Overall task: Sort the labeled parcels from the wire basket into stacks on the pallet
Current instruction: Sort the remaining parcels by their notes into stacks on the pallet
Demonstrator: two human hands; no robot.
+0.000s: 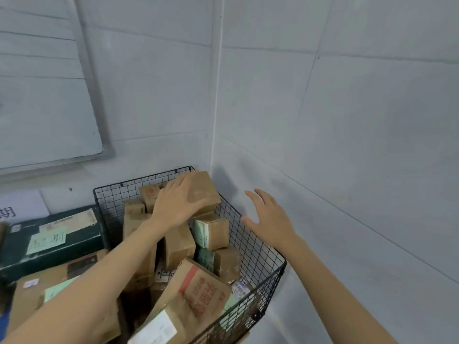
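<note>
A black wire basket (258,247) stands in a wall corner, piled with several brown cardboard parcels. My left hand (177,202) lies on a small brown parcel (205,192) at the top of the pile by the far corner, fingers spread over its left side. My right hand (269,214) hovers open above the basket's right rim, fingers straight, touching nothing. A larger parcel with red print (198,294) leans in the front of the basket. A parcel with a green label (213,232) sits below the top one.
A dark green box (54,244) with paper labels lies left of the basket. Brown parcels (34,291) with green labels lie in front of it. Grey walls close in behind and to the right. A framed board (47,95) hangs on the left wall.
</note>
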